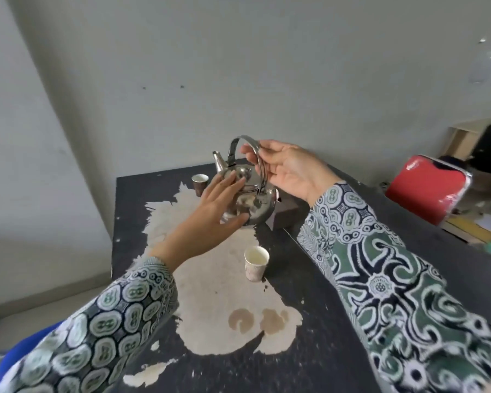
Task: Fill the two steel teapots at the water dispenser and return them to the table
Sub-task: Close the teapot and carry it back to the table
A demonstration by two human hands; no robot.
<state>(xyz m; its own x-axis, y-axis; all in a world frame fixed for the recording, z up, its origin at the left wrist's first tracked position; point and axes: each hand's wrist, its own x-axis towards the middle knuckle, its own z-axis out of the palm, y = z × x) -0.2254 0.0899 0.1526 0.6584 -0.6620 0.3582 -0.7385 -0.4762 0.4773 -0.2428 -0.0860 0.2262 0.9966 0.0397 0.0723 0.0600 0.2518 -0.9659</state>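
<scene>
One steel teapot point(253, 204) with a lid, a short spout pointing left and a raised bail handle is over the dark table point(338, 321), at its far middle. My right hand point(292, 170) pinches the top of the handle between thumb and fingers. Against the teapot's left side lies my left hand point(214, 205), its fingers straight and the thumb under the belly. I cannot tell whether the teapot touches the table. A second teapot and the water dispenser are not in view.
A white paper cup point(255, 262) stands in front of the teapot on a worn pale patch. A small dark cup point(200, 182) sits at the far left. A dark box point(285, 215) lies behind the teapot. A red chair point(428, 188) is at the right.
</scene>
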